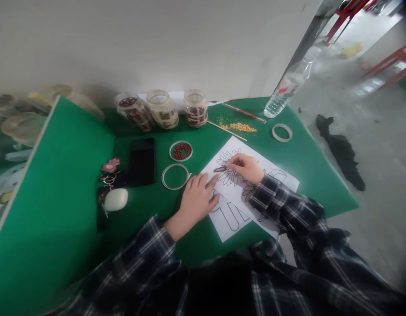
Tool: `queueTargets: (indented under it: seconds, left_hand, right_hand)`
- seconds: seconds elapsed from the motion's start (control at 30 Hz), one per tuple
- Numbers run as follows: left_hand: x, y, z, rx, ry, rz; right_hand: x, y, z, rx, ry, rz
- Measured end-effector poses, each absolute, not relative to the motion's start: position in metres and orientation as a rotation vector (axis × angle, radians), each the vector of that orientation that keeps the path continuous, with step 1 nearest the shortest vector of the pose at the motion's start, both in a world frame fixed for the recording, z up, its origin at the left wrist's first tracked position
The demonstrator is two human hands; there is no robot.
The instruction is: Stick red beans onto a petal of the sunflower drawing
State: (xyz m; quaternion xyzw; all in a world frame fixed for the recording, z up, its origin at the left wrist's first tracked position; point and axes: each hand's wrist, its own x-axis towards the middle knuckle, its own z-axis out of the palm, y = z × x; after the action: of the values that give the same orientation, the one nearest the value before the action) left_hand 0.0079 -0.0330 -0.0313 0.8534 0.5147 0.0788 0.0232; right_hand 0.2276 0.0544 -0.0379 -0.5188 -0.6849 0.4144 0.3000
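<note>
Lying before us on the green table (328, 188) were two white sheets, the top sheet (234, 193) overlapping the bottom sheet (227, 219). Thin black lines drew many-petalled flowers on the upper one and a rounded shape on the lower. A dark red strip (219, 169) marked one flower's left side, too blurred for us to count its pieces. Our right hand (245, 167) bent over that flower in a narrow pinch; whether the fingertips held anything, we could not tell. Our left hand (198, 197) rested with fingers spread wide, touching the sheets' left edge.

Around them we counted three jars (162, 112), one dish (170, 152) of red beans (182, 152), two rings (162, 177), one heap of yellow grains (241, 127), one stick (227, 131), one pen (245, 112), one phone (141, 162), one white case (116, 199) and one bottle (285, 92).
</note>
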Motion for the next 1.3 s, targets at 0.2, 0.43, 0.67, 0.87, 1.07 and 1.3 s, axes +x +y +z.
queueTargets:
  seconds: [0.2, 0.43, 0.67, 0.87, 1.07, 1.3]
  left_hand:
    - [0.008, -0.033, -0.033, 2.649, 1.598, 0.277]
    - [0.008, -0.033, -0.034, 2.649, 1.594, 0.258]
    - [0.009, -0.033, -0.034, 2.658, 1.595, 0.263]
    - [0.008, -0.034, -0.035, 2.663, 1.591, 0.272]
    - [0.009, -0.034, -0.035, 2.665, 1.601, 0.27]
    - [0.01, -0.036, -0.035, 2.672, 1.625, 0.263]
  right_hand:
    - [0.237, 0.06, -0.038, -1.398, -1.84, 1.133]
    - [0.237, 0.062, -0.029, -1.459, -1.909, 1.162]
    - [0.239, 0.063, -0.031, -1.405, -1.917, 1.254]
    - [0.242, 0.067, -0.029, -1.332, -1.935, 1.33]
    - [0.24, 0.068, -0.03, -1.392, -1.906, 1.307]
    - [0.25, 0.074, -0.024, -1.375, -1.846, 1.379]
